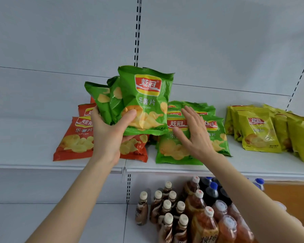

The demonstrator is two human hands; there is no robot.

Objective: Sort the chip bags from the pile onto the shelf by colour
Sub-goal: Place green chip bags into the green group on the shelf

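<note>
My left hand [109, 135] grips a bunch of three green chip bags [144, 102] upright above the white shelf [182, 168], thumb across the front bag. My right hand [194, 132] is open, fingers straight, over the green bags lying on the shelf [174, 149]; contact cannot be told. Orange-red chip bags [74, 137] lie at the left, partly behind my left hand. Yellow chip bags [260, 130] stand at the right.
Below the shelf stand brown drink bottles [167, 207], orange tea bottles [204, 223] and dark cola bottles with blue caps [212, 190]. A slotted upright [137, 32] runs up the white back panel. Bare shelf surface lies at the far left.
</note>
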